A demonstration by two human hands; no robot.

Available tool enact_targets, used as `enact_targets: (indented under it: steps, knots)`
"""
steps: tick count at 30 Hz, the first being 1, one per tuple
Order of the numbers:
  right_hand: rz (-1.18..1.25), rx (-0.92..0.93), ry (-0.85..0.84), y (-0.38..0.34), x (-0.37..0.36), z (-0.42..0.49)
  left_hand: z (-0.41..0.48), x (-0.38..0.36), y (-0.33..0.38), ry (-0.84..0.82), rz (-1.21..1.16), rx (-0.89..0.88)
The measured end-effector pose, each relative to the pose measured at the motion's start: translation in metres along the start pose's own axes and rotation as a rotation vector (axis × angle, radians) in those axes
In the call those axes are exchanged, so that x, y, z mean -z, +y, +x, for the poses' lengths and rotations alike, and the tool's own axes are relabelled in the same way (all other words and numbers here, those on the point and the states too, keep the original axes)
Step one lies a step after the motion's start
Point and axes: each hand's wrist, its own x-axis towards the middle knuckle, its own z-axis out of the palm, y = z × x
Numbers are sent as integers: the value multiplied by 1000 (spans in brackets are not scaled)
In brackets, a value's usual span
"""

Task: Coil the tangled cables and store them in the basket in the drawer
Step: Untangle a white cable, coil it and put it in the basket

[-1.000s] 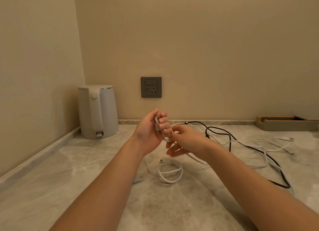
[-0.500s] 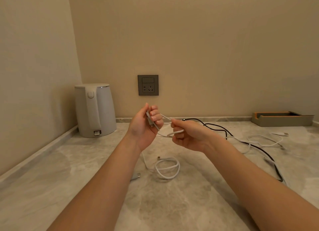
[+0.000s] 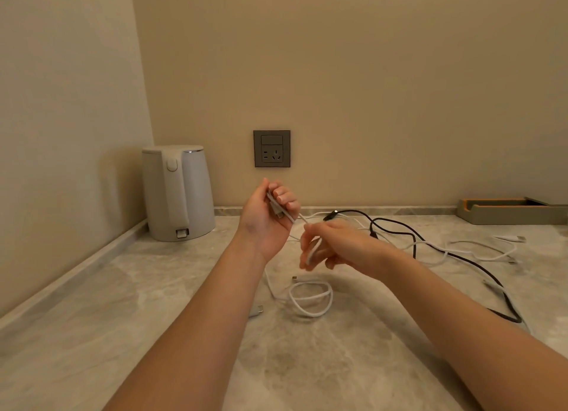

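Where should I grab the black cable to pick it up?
Probably pinch the black cable by its plug end near the wall, coming from above: that end lies flat on the counter, while farther along it crosses the white cables.

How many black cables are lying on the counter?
1, as far as visible: the black cable starts near the back wall beyond the right hand and snakes rightward among white cables. The tangle may hide a second.
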Motion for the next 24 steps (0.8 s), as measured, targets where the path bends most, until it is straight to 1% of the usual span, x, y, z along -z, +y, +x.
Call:
enact_targets:
  steps: [3, 4, 7, 8, 10, 11, 12, 14, 15, 16, 18, 19, 21, 24]
  knots:
    - [-254, 74, 10, -8, -12, -5, 3, 4, 8, 59, -39, -91]
    - [-394, 110, 26, -9, -17, -6, 4, 6, 13, 89, -69, -130]
    - [-974, 205, 125, -8, -27, -7, 9, 16, 28, 171, -135, -208]
    - [-1110, 241, 149, -9, -31, -8, 10, 19, 31, 192, -140, -219]
    - [-1263, 327, 165, -13, -34, -11, 12, 25, 33, 230, -140, -234]
    - [-1279, 365, 172, -14, -34, -12, 13, 28, 34, 255, -136, -247]
    - [-1229, 395, 181, -15, -33, -13, 14, 30, 34, 285, -133, -263]
    - [-1051, 443, 190, -17, -32, -14, 17, 33, 35, 345, -115, -289]
    - [-1018, 466, 209, -17, -32, -14, 17, 35, 35, 371, -101, -298]
    - [-1042, 481, 229, -19, -31, -15, 18, 36, 35, 392, -80, -307]
    - [-1167, 498, 236, -23, -28, -19, 19, 37, 33, 422, -32, -303]
    - [-1246, 501, 212, -25, -26, -22, 19, 36, 31, 437, -3, -289]
    - [-1339, 465, 93, -29, -24, -27, 18, 35, 28, 458, 33, -252]
    - [-1291, 385, -113, -28, -31, -29, 17, 39, 29, 489, 4, -221]
